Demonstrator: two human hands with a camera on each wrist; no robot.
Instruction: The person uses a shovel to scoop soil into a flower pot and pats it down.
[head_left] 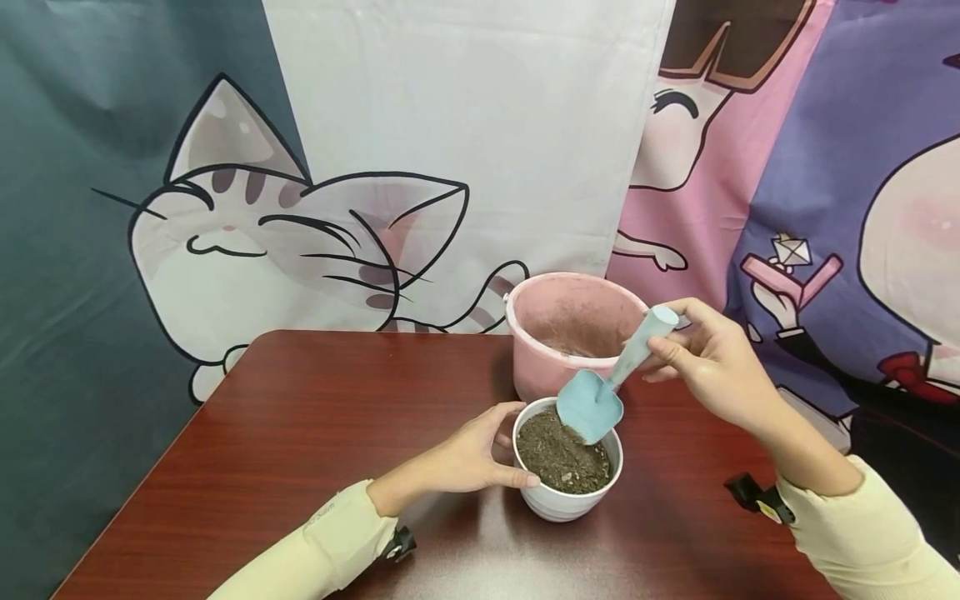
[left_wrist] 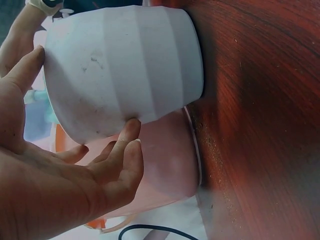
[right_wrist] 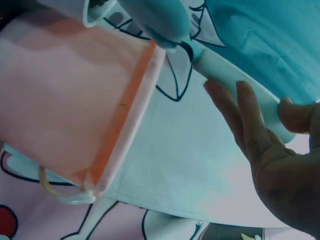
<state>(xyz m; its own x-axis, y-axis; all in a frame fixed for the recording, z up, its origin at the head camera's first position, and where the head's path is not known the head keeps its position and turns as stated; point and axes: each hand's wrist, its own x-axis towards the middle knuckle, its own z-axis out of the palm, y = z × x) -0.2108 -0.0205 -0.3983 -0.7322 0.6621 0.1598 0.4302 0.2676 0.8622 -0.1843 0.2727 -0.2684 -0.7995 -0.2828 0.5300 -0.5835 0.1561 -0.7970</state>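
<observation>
A white pot (head_left: 558,505) full of dark soil (head_left: 562,458) stands on the table. My left hand (head_left: 472,454) holds it at its left side, thumb on the near rim; in the left wrist view, fingertips (left_wrist: 131,127) touch the ribbed wall. With my right hand (head_left: 712,362) I grip the pale handle of a small blue trowel (head_left: 590,406), pinched between thumb and fingers. Its blade tilts down over the pot's far edge, with the tip at the soil. The right wrist view shows the handle (right_wrist: 240,85) between the fingers and thumb.
Close behind the pot stands a pink bucket (head_left: 540,375), soil smeared on its inside. The reddish-brown wooden table (head_left: 337,417) extends to the left. A cloth with cartoon figures (head_left: 465,83) hangs at the back.
</observation>
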